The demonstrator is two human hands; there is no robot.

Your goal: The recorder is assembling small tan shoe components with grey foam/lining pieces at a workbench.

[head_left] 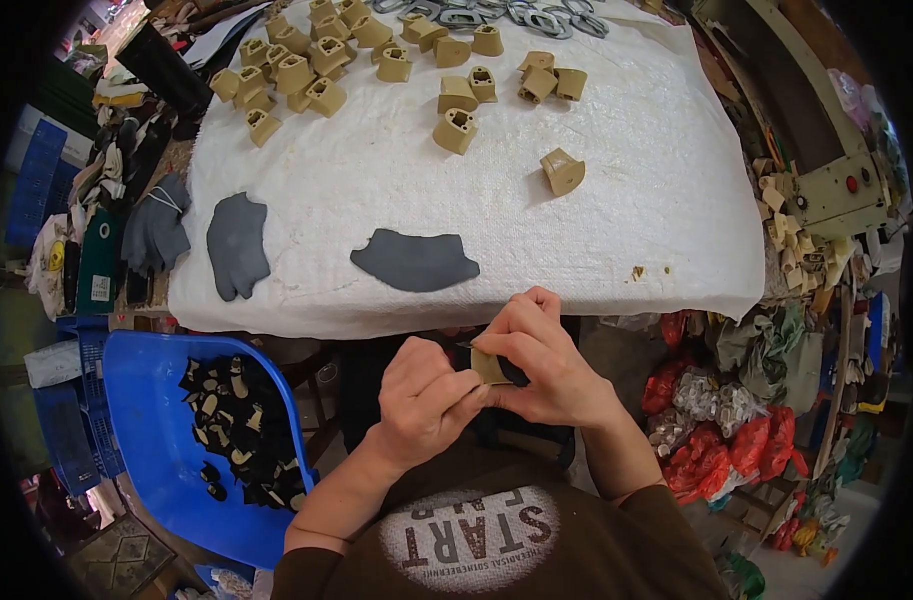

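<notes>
Just off the near edge of the table, I hold a beige shoe heel (489,366) between both hands, with dark grey material showing beside it. My right hand (548,362) is closed round its right side. My left hand (423,400) is closed too, its fingertips pressed against the heel's left side; whether they pinch the grey material is hidden. Ahead of my hands, a dark grey leather piece (414,260) lies flat on the white woven sheet (596,245). Farther left lies a second grey leather piece (238,246). A single beige heel block (562,172) rests on the sheet beyond.
Many loose beige heels (328,58) cover the far left and middle of the table. Metal rings (551,18) lie at the far edge. A blue basin (166,480) with dark-covered pieces stands at left. Red plastic bags (741,450) lie at right, below a machine (841,190).
</notes>
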